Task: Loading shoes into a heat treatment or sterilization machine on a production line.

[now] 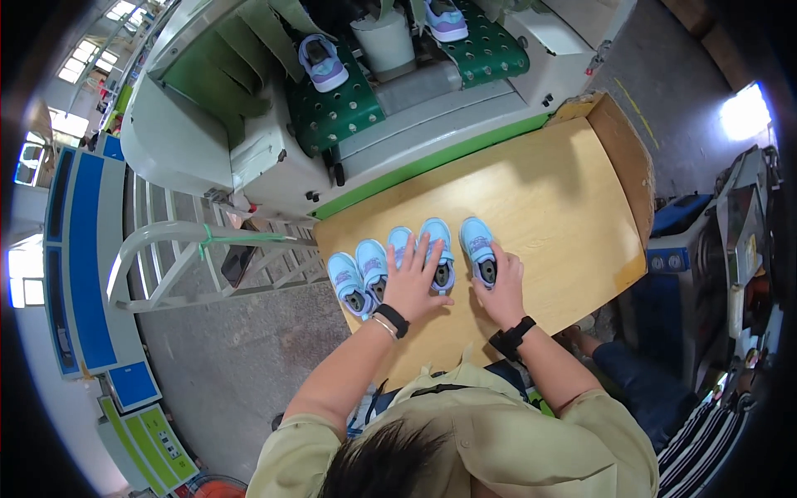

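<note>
Several light blue sneakers with strap tops and purple trim stand in a slanted row on the wooden table, toes away from me. My left hand (413, 286) lies over the middle of the row with its fingers spread, touching a sneaker (436, 228) and its left neighbour (399, 236). Two more, an outer sneaker (342, 270) and an inner one (370, 256), stand left of it. A little apart on the right is another sneaker (476, 236). My right hand (503, 292) grips its heel end, thumb on the left side and fingers on the right.
Beyond the wooden table (564, 207) stands a white machine (415, 116) with two green perforated belts. One sneaker (324, 66) sits on the left belt (332, 116), another (447, 21) near the right belt (494, 62). A metal rack (183, 249) bearing a phone (238, 264) is at left; cardboard (623, 158) edges the right.
</note>
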A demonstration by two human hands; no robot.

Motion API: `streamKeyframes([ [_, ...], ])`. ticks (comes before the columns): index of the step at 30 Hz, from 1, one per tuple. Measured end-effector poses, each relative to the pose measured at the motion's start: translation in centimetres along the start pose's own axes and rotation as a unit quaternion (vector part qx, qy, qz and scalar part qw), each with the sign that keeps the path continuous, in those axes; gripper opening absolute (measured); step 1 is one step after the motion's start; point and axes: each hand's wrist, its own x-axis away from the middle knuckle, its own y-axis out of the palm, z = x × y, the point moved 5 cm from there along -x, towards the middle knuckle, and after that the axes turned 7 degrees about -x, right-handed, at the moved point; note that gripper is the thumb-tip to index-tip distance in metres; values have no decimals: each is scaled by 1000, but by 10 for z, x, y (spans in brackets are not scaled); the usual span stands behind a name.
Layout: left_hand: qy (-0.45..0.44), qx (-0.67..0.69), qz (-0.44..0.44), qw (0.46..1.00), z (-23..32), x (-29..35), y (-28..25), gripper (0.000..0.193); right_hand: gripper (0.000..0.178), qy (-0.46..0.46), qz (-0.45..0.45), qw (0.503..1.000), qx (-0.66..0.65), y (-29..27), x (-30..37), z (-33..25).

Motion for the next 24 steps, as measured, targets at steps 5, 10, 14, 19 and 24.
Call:
streamKeyframes([
  [5,-46,-12,26,999,27,-2,27,104,88,14,22,994,-107,14,19,18],
  [10,-97,133,37,986,31,-8,2,90,83,14,23,985,-171,16,12,12],
  [14,-106,177,134,969,12,-27,-71,90,82,-2,32,987,-156,19,10,14],
  [19,-94,56,408,907,-35,-76,-201,93,74,74,28,970,-231,15,6,19],
  [24,-110,164,328,924,-121,-121,-204,95,66,40,81,927,-365,-26,-63,-18],
])
